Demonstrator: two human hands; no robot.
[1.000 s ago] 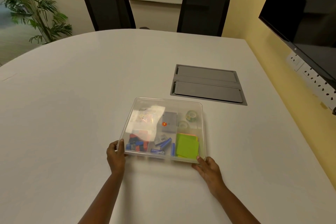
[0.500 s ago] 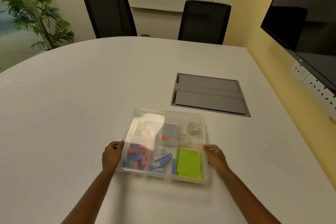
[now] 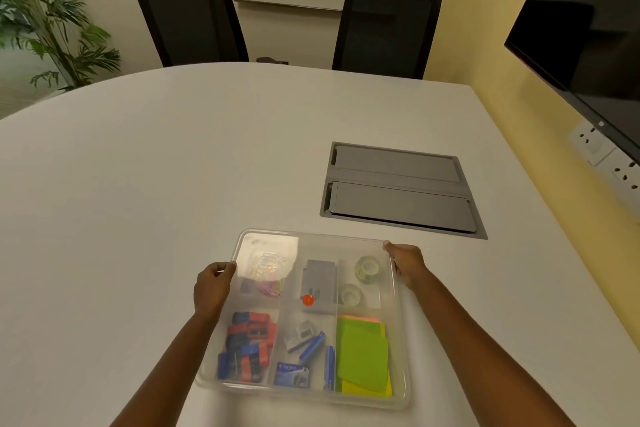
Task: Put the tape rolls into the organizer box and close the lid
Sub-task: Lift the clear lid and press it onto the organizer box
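Note:
A clear plastic organizer box (image 3: 313, 235) lies on the white table with its transparent lid down on top. Two tape rolls sit in its back right compartment: a greenish one (image 3: 367, 267) and a clear one (image 3: 350, 294) in front of it. My left hand (image 3: 212, 286) presses on the lid's left edge near the back. My right hand (image 3: 406, 262) holds the lid's back right corner. Paper clips, a grey stapler, binder clips and green sticky notes fill the other compartments.
A grey cable hatch (image 3: 401, 189) is set into the table behind and right of the box. Two black chairs (image 3: 188, 15) stand at the far edge. A wall screen (image 3: 588, 28) and sockets are on the right, a plant (image 3: 41, 17) at the far left.
Both hands slid from the box's front corners along its sides toward the back. The camera view tilted down and closer to the box.

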